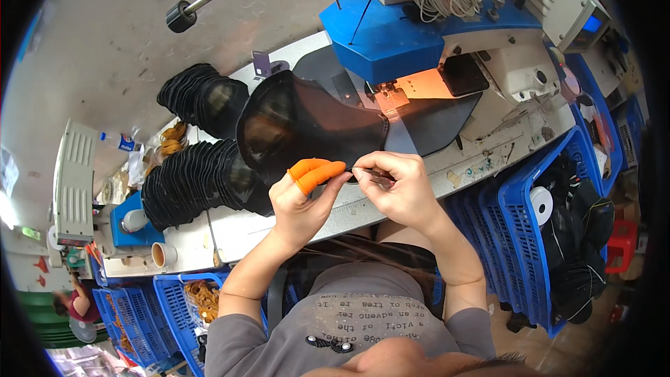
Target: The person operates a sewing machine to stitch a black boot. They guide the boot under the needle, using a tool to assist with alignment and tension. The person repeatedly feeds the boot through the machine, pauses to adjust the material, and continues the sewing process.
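A curved black shoe-upper piece (317,126) with a sheer, shiny panel lies across the sewing machine's bed in front of me. My left hand (300,199), with orange finger cots on two fingers, pinches the near edge of this piece. Close beside it, almost touching, my right hand (403,185) is closed on a thin dark tool (375,176), whose tip meets the piece's edge by my left fingertips. The tool's exact kind is too small to make out. Beyond the piece, the blue sewing machine head (382,42) stands over a lit needle plate (391,98).
Two rows of stacked black pieces (188,185) stand left on the white table (241,234). A phone (464,75) lies right of the needle. A tan cup (164,255) sits at the left edge. Blue baskets (520,237) flank me; another person (80,304) is far left.
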Demonstrator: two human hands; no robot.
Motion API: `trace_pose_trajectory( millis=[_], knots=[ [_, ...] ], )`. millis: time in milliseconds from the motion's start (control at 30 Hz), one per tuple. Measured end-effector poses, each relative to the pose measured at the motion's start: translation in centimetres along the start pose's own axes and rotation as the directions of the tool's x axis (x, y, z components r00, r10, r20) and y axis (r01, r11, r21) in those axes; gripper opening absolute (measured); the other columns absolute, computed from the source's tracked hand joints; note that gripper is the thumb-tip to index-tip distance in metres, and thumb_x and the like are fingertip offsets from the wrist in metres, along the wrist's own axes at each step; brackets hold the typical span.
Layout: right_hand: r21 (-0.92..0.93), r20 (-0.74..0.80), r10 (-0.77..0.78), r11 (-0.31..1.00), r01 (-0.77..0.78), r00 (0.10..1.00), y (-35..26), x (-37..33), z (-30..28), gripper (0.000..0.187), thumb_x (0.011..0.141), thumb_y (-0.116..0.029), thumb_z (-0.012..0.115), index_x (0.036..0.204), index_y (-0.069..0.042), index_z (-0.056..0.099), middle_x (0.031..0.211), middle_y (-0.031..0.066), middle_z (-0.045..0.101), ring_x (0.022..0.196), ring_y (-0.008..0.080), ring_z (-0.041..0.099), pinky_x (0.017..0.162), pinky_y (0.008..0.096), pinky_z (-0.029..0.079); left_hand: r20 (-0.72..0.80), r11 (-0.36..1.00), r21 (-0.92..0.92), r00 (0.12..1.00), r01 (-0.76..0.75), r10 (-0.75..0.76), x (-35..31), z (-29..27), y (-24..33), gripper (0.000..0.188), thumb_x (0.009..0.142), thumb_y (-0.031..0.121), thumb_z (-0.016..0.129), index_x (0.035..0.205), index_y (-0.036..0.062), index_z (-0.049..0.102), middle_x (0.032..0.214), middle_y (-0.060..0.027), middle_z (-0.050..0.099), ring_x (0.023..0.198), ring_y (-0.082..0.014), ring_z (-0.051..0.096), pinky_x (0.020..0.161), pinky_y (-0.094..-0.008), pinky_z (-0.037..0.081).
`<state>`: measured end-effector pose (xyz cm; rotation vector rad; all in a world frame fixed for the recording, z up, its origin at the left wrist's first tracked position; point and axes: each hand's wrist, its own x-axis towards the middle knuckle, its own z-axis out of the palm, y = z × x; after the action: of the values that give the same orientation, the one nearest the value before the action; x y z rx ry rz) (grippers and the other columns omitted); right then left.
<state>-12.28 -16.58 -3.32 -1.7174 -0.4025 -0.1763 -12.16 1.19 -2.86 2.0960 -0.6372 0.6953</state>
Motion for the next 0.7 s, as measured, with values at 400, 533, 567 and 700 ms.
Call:
trace_pose_trajectory(
  millis=[400,533,567,700],
  knots=[
    [0.013,-0.080,-0.005,1.000,0.006,0.997,0.6,-0.4,0.5,0.014,0.073,0.003,0.066,0.086,0.002,0.064,0.068,0.0084,0.061,0.055,0.0129,0.054,0.053,0.0264,0.043,0.074,0.996,0.083,0.997,-0.040,0.034,-0.3,1.0,0.2,0.017,0.075,-0.007,0.073,0.090,-0.0011,0.068,0.084,-0.0119,0.066,0.070,-0.0257,0.064,0.063,-0.0313,0.051],
    [-0.020,-0.081,-0.026,0.999,0.024,0.996,0.5,-0.4,0.5,0.015,0.072,0.004,0.066,0.087,0.002,0.064,0.067,0.0089,0.061,0.054,0.0141,0.055,0.053,0.0270,0.043,0.087,0.991,0.115,0.995,-0.061,0.051,-0.4,1.4,0.1,0.018,0.076,-0.004,0.072,0.092,0.0006,0.065,0.085,-0.0117,0.064,0.071,-0.0294,0.062,0.064,-0.0351,0.050],
    [-0.028,-0.079,-0.033,0.999,0.031,0.996,0.5,-0.4,0.5,0.015,0.073,0.005,0.066,0.087,0.002,0.064,0.067,0.0090,0.061,0.054,0.0144,0.055,0.053,0.0270,0.043,0.092,0.990,0.127,0.994,-0.065,0.054,-0.4,1.5,0.1,0.018,0.076,-0.003,0.072,0.092,0.0016,0.065,0.085,-0.0116,0.063,0.072,-0.0305,0.061,0.064,-0.0364,0.050],
    [-0.034,-0.067,-0.051,0.998,0.049,0.996,0.6,-0.4,0.5,0.017,0.073,0.007,0.064,0.089,0.002,0.063,0.068,0.0095,0.061,0.055,0.0148,0.055,0.053,0.0269,0.044,0.172,0.996,0.090,0.985,0.019,-0.034,0.1,1.0,0.2,0.015,0.079,-0.001,0.071,0.092,0.0014,0.064,0.083,-0.0108,0.063,0.071,-0.0282,0.061,0.064,-0.0347,0.050]
  ],
)
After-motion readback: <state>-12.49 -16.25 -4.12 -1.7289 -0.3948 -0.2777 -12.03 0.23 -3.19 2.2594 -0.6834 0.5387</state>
